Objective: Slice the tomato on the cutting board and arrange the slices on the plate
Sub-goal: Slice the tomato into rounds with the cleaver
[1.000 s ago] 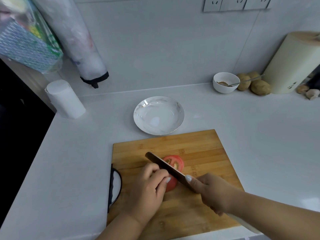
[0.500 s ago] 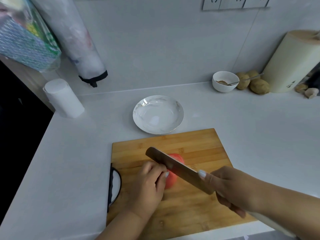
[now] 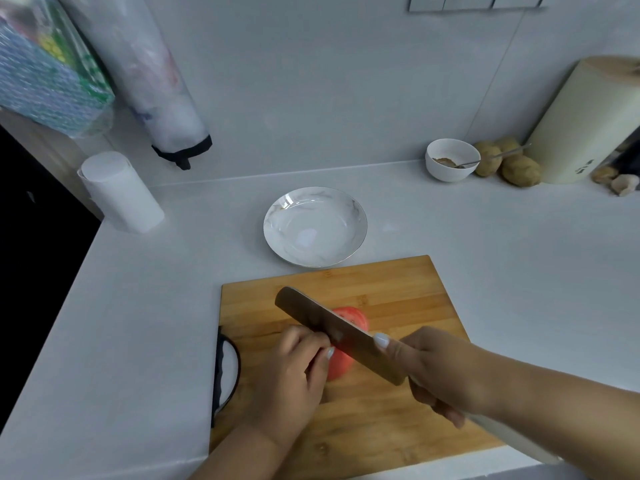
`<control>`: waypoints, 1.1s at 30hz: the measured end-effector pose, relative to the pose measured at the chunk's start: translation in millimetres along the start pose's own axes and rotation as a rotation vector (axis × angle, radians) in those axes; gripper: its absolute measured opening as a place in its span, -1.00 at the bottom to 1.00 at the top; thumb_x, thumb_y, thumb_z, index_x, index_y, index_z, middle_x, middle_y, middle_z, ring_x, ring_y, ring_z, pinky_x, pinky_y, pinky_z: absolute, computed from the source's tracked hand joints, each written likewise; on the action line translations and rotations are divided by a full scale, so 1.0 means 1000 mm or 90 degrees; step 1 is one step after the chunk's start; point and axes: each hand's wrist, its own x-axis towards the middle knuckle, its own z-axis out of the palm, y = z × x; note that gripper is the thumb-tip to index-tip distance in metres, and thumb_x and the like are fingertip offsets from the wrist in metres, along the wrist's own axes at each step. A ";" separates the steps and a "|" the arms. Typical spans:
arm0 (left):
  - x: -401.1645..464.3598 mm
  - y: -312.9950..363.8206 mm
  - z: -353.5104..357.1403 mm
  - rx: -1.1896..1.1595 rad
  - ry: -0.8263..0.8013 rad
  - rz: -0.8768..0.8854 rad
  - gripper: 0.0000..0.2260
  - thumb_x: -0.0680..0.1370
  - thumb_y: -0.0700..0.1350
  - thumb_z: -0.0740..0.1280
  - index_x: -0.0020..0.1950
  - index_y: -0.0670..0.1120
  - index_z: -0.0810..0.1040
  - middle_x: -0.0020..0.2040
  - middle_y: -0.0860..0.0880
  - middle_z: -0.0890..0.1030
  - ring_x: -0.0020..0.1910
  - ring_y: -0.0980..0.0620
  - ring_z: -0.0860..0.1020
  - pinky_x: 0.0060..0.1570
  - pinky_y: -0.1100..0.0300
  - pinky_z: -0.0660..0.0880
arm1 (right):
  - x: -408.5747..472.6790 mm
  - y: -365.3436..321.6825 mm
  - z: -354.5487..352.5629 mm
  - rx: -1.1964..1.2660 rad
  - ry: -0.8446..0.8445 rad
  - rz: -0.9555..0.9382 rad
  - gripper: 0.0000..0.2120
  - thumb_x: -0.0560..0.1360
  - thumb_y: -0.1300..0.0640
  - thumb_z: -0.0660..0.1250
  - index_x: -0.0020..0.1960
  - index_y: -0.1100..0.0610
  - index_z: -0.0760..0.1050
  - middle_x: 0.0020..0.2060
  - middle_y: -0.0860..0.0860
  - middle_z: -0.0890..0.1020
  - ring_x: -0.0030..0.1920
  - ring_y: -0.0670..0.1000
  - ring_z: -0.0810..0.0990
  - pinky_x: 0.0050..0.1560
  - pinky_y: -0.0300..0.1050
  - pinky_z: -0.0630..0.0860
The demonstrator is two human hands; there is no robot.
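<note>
since a second ago the knife [image 3: 337, 334] has come up off the tomato [image 3: 341, 365] and tilted, so its broad side now faces the camera, and the right hand [image 3: 440, 372] has drawn back toward the body. that hand is wrapped around the handle with the forefinger laid along the blade's spine. the left hand [image 3: 294, 368] has its fingers curled onto the near-left side of the tomato, which sits about mid-way across the cutting board [image 3: 398, 289]; a cut piece seems to lie on the far side of the blade, though it is mostly hidden. the plate [image 3: 277, 216] just beyond the board holds no slices yet.

the main risk, as i judge it, is the left fingertips: they sit right against the blade (a nail shows just under its edge), so a downstroke that drifts left could nick them. a wet, round tomato may also roll or squash under an angled blade, giving ragged slices.
</note>
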 end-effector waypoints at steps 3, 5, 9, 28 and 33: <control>-0.001 0.001 0.000 -0.012 0.007 0.000 -0.79 0.53 0.07 0.19 0.01 0.05 0.57 -0.01 0.15 0.48 -0.03 0.23 0.49 -0.11 0.35 0.48 | 0.009 -0.006 0.006 -0.011 0.005 -0.015 -0.29 0.35 -0.44 0.00 -0.12 0.21 0.46 -0.59 0.02 0.45 -0.64 -0.06 0.39 -0.34 -0.18 0.48; -0.001 0.002 0.001 -0.006 0.013 -0.003 -0.78 0.53 0.08 0.18 0.01 0.06 0.56 0.00 0.16 0.47 -0.03 0.23 0.49 -0.12 0.36 0.49 | 0.013 -0.010 0.009 -0.018 0.006 -0.024 -0.33 0.42 -0.41 0.00 -0.13 0.20 0.46 -0.66 -0.05 0.42 -0.65 -0.08 0.39 -0.35 -0.18 0.48; 0.000 0.004 0.002 0.002 0.011 0.003 -0.84 0.53 0.03 0.23 0.01 0.05 0.57 -0.01 0.15 0.48 -0.05 0.23 0.49 -0.13 0.37 0.49 | 0.012 -0.008 0.009 -0.034 0.006 -0.016 -0.31 0.37 -0.43 -0.02 -0.14 0.20 0.47 -0.64 -0.04 0.44 -0.64 -0.08 0.42 -0.33 -0.19 0.49; 0.000 0.000 0.005 0.018 0.039 0.026 -0.86 0.52 0.01 0.22 -0.03 0.02 0.54 -0.07 0.15 0.44 -0.15 0.23 0.46 -0.24 0.38 0.44 | 0.048 0.008 0.027 -0.105 0.058 -0.026 -0.33 0.50 -0.40 -0.06 -0.22 0.18 0.44 -0.40 0.19 0.57 -0.56 -0.02 0.50 -0.45 -0.27 0.46; 0.001 0.000 0.006 0.023 0.048 0.021 -0.85 0.52 0.01 0.23 -0.04 0.00 0.55 -0.08 0.12 0.45 -0.16 0.20 0.47 -0.24 0.36 0.45 | 0.050 0.005 0.027 -0.148 0.067 -0.063 -0.32 0.57 -0.31 -0.11 -0.05 0.24 0.51 -0.19 0.34 0.65 -0.45 0.07 0.57 -0.48 -0.30 0.50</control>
